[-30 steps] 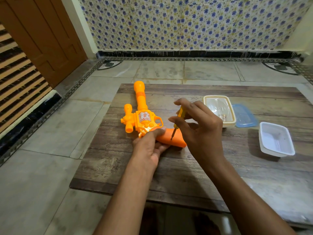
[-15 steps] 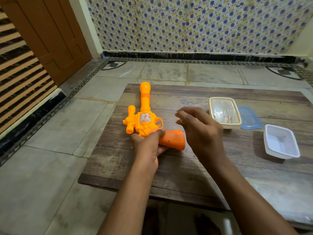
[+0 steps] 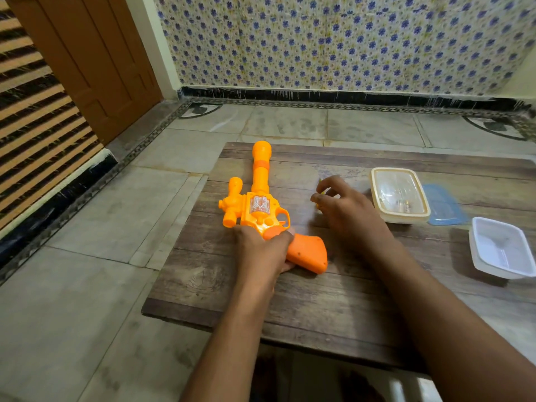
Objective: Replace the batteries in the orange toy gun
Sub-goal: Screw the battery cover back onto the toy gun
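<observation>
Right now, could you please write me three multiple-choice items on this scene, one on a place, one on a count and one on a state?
1. Where does the blue lid lie?
A. right of the cream container
B. on the toy gun
C. on the floor

2. How many open-topped containers stand on the table?
A. one
B. two
C. four

3. What is the left hand doing?
A. resting flat on the table
B. gripping the orange toy gun by its grip
C. lifting the white tray

Answers: 1 A, the lid lies flat just beyond the container's right edge. 2 B, the cream container and the white tray. 3 B, its fingers wrap where body meets grip.
</observation>
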Demonstrator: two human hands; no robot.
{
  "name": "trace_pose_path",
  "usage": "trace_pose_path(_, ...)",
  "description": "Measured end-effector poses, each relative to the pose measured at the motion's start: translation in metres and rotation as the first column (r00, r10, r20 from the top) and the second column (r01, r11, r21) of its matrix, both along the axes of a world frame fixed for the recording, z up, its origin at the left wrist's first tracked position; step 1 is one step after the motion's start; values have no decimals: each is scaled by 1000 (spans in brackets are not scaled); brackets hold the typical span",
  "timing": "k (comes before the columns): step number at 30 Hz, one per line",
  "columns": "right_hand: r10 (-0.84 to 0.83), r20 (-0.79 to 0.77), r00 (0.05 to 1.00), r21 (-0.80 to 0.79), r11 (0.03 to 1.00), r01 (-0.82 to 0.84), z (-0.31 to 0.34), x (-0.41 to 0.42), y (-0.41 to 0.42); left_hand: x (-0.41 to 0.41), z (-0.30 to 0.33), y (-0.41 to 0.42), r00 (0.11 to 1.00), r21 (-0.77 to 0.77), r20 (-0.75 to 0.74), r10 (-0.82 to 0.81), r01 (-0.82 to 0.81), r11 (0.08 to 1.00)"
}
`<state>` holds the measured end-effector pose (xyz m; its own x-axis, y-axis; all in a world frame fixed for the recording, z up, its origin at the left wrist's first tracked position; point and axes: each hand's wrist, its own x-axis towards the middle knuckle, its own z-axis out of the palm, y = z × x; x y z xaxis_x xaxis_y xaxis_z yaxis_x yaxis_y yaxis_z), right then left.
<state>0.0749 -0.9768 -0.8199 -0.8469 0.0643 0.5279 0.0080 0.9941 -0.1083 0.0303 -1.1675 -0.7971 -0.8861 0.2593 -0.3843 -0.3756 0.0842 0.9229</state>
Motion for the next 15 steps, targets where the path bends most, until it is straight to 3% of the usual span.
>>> trace_pose_path(5,-5,84,996,-58,998,10,-7,7,-5,-5,-7,0,987,-274,-159,-31,-14,962)
trace_pose_path(9,-15,128,992,-61,998,23,-3,8,-11,-3,-5,-5,972,-471,-227,-60,-56,881)
trace_pose_path(15,-56,189,980,-51,996,67,-2,6,-12,-2,-5,-10,975,-373,-220,25,-108,921)
